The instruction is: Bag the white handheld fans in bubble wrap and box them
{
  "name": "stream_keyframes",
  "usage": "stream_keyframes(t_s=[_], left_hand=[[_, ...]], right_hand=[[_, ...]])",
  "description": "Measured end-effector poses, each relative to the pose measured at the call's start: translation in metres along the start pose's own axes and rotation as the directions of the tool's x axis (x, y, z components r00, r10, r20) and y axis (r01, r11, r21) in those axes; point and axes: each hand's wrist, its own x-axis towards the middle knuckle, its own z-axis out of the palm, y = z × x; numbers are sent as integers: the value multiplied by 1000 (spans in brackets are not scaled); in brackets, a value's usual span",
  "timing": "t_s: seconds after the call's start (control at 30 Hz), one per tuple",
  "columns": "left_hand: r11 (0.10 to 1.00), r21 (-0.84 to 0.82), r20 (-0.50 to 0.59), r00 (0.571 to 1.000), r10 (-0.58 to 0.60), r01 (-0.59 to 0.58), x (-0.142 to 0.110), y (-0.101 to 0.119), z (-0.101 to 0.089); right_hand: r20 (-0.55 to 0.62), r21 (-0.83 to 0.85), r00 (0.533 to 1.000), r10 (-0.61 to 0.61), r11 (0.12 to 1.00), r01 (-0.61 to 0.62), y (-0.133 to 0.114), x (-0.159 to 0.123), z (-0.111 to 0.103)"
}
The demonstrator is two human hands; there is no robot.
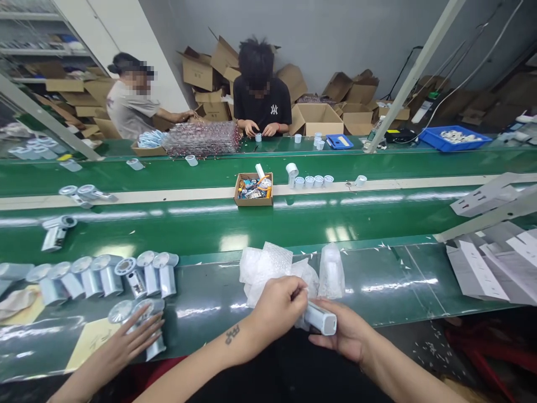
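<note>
My right hand [346, 333] is wrapped round a light-blue handheld device [322, 320], its squared handle end turned towards me. My left hand [279, 305] is closed in a pinch on a clear bubble-wrap bag [300, 322] at the far end of the device. That end is mostly hidden behind my left hand. Just beyond my hands lie loose bubble-wrap bags [268, 263] in a pile. A wrapped device [331, 271] stands to their right.
At left, a co-worker's hand [140, 333] rests over similar devices beside a row of them [103, 275]. Across the green conveyor [201, 226], two people sit working. A parts box [254, 201] stands mid-line; folded grey-white cartons [482, 268] lie at right, near a slanted post [495, 215].
</note>
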Motion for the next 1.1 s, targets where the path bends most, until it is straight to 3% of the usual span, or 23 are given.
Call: stream_keyframes(t_s=[0.1, 0.17, 0.23, 0.27, 0.3, 0.33, 0.4, 0.47, 0.5, 0.53, 0.57, 0.6, 0.63, 0.67, 0.7, 0.77, 0.8, 0.83, 0.87, 0.97, 1.03, 1.07, 1.1], left_hand=[[977, -171, 84, 990, -113, 127, 4, 4, -15], [970, -205, 44, 992, -121, 128, 6, 7, -27], [986, -167, -3, 1000, -26, 26, 8, 15, -30], [989, -135, 4, 998, 68, -67, 9, 20, -27], [977, -98, 38, 980, 194, -190, 10, 26, -20], [941, -61, 100, 936, 338, -334, 10, 32, -10], [789, 4, 265, 761, 592, -615, 9, 39, 14], [620, 11, 419, 567, 709, -784, 8, 32, 28], [600, 3, 460, 533, 710, -800, 6, 22, 27], [656, 34, 452, 597, 663, -754, 2, 7, 20], [785, 127, 373, 763, 528, -606, -4, -13, 6], [910, 230, 217, 929, 299, -346, -13, -36, -12], [949, 310, -66, 997, -40, 58, -24, -62, -34], [809, 299, -375, 842, -388, 506, -36, -88, -57], [684, 262, -501, 701, -507, 681, -49, -115, -79], [471, 191, -572, 488, -660, 861, -72, -163, -111], [390, 169, -570, 413, -710, 905, -80, -183, -120], [336, 161, -552, 367, -749, 928, -87, -199, -125], [301, 160, -532, 338, -776, 940, -91, -211, -126], [316, 170, -472, 359, -805, 933, -93, -224, -123], [420, 11, -445, 381, -811, 907, -85, -213, -116], [500, -130, -421, 408, -810, 856, -80, -203, -109], [576, -287, -386, 458, -801, 765, -72, -190, -99]], right_hand=[[-40, -272, 972, -232, 939, 213, -14, -20, -16], [23, -404, 890, -455, 810, 425, -32, -37, -31], [-28, -359, 804, -594, 757, 546, -49, -45, -46], [-83, -273, 805, -588, 790, 549, -55, -43, -51], [-117, -159, 841, -528, 846, 509, -59, -38, -54], [-104, -47, 897, -429, 903, 427, -60, -30, -53], [55, 65, 980, -194, 980, 190, -55, -11, -45], [201, 38, 977, -73, 997, 67, -46, 2, -38], [209, 21, 974, -85, 996, 82, -43, 6, -38], [186, 8, 975, -122, 992, 123, -42, 8, -43], [136, 0, 974, -183, 983, 185, -45, 10, -53], [54, -7, 964, -261, 965, 261, -50, 13, -68], [-42, -18, 940, -338, 941, 337, -58, 19, -85], [-136, -41, 902, -410, 912, 408, -65, 27, -103], [-209, -79, 858, -469, 883, 463, -72, 38, -121], [-313, -199, 758, -572, 820, 537, -80, 61, -151], [-354, -278, 702, -618, 786, 551, -81, 73, -161], [-385, -354, 651, -655, 756, 551, -80, 84, -168], [-408, -420, 605, -683, 729, 540, -77, 93, -172], [-444, -542, 512, -735, 676, 499, -68, 106, -170], [-458, -596, 439, -773, 634, 493, -62, 102, -155], [-458, -603, 427, -780, 625, 495, -57, 98, -142], [-450, -589, 447, -773, 633, 502, -52, 93, -126]])
